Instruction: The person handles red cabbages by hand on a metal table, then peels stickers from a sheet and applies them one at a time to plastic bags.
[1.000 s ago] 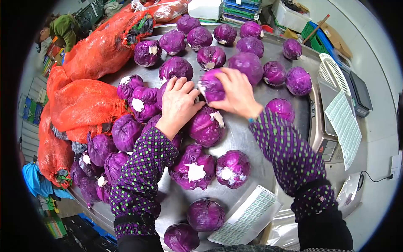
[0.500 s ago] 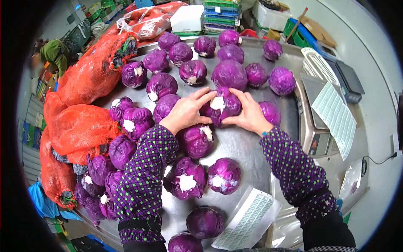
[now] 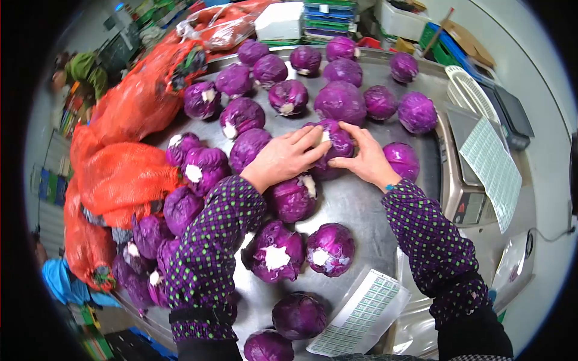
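Observation:
A red cabbage (image 3: 340,139) sits between my two hands in the middle of the steel table. My left hand (image 3: 288,155) grips it from the left, its fingers lying over the pale cut stem. On the other side, my right hand (image 3: 368,157) holds the cabbage with thumb and fingers curved round it. Just below my left hand lies another red cabbage (image 3: 293,200) with a whitish patch. To the right of my right hand is a smaller one (image 3: 401,160), and a large one (image 3: 340,102) stands right behind the held cabbage.
Many more red cabbages cover the steel table (image 3: 367,240). Orange mesh sacks (image 3: 129,180) line the left side. A sheet of green labels (image 3: 361,313) lies in front; another (image 3: 492,171) rests by a scale (image 3: 460,198) at right. Crates (image 3: 330,18) are stacked behind. Another person (image 3: 87,69) is far left.
My left hand's fingers have slid over the top of the cabbage, partly covering its stem. The whole view has shifted slightly to the left, so things appear further right.

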`<action>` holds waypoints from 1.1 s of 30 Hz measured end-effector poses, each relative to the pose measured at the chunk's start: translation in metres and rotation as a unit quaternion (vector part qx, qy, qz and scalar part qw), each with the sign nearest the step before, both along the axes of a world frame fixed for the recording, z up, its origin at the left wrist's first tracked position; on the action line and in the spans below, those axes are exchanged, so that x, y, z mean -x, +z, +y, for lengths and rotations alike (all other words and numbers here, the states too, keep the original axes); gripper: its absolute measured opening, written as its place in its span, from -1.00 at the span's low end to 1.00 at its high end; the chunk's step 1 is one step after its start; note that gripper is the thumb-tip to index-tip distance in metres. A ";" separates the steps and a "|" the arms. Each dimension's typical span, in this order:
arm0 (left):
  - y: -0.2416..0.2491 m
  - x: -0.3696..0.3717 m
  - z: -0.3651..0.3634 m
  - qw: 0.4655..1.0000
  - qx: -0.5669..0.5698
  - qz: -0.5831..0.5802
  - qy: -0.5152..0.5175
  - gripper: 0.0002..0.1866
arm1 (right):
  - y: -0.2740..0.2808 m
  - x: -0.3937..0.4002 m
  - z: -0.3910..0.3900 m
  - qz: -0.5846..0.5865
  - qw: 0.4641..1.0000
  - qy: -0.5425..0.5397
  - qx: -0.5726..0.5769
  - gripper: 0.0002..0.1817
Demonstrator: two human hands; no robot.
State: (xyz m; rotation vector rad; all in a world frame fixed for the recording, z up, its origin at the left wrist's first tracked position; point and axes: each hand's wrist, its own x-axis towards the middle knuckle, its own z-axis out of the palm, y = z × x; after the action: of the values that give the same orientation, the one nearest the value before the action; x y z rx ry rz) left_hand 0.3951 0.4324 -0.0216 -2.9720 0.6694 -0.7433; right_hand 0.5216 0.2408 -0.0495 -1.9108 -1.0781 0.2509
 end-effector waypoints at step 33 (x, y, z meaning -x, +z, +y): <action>0.015 0.443 -0.396 0.762 0.469 0.016 0.446 -0.85 | 0.062 0.335 -0.343 0.437 0.891 0.096 0.073 -0.71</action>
State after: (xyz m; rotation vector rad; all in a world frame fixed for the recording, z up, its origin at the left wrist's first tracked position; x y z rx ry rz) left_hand -0.0476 0.0363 -0.0071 -3.3554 -1.5148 -1.0777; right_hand 0.1868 -0.1024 0.0128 -1.5200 -0.6185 1.2026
